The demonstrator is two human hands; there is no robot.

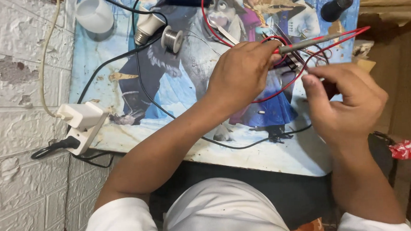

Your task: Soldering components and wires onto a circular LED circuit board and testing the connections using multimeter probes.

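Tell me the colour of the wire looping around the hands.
Red wire, clearest in the head view.

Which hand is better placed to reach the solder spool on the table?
Probably the left. The left hand grips a gray probe but sits nearer the solder spool, up and to its left. The right hand is farther away, across the red wire.

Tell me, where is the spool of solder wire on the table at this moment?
In the head view the spool of solder wire lies on the table near its far left, beside the light bulb and left of the left hand.
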